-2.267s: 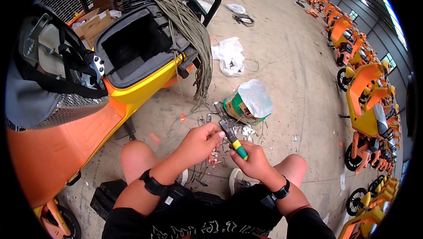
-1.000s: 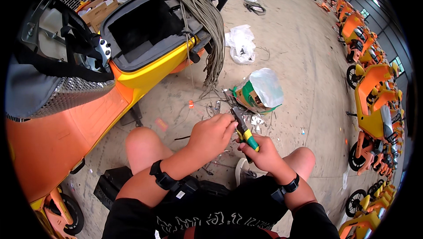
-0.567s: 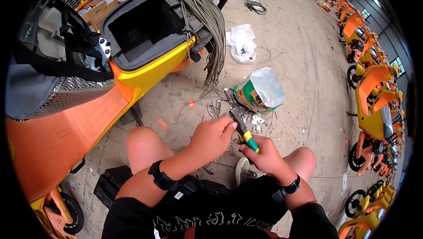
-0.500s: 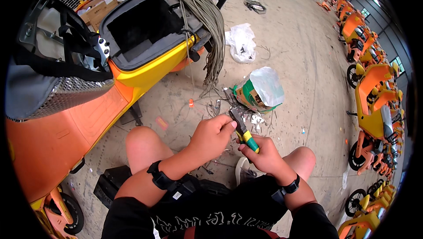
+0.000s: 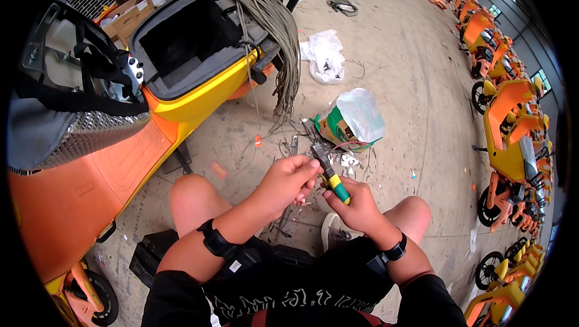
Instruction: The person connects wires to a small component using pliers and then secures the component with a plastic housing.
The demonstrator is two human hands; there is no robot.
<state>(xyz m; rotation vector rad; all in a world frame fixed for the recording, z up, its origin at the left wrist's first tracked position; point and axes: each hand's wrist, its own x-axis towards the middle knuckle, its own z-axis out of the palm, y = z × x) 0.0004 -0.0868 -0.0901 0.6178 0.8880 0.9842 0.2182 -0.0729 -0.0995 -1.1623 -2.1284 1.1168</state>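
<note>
My right hand (image 5: 354,203) is wrapped round a pair of pliers (image 5: 333,179) with yellow and green handles, jaws tilted up and away from me. Beside the jaws, my left hand (image 5: 292,182) is closed, thumb against the fingers. Whatever it pinches is too small to make out; a reddish bit shows under its fingers. Both hands are held above the floor between my bent knees. Just past the pliers a green and white bucket (image 5: 339,126) leans over, a whitish sheet (image 5: 362,113) covering its top.
On the left stands an orange and yellow scooter (image 5: 114,164) with an open seat compartment (image 5: 193,40) and a bundle of grey cables (image 5: 274,31) draped over it. Clippings (image 5: 295,141) litter the floor near a white plastic bag (image 5: 325,55). Several orange scooters (image 5: 512,128) line the right.
My left hand has drawn slightly back from the plier jaws and turned, with its lower fingers now showing. The pliers stay in my right hand. The whole view has shifted a little.
</note>
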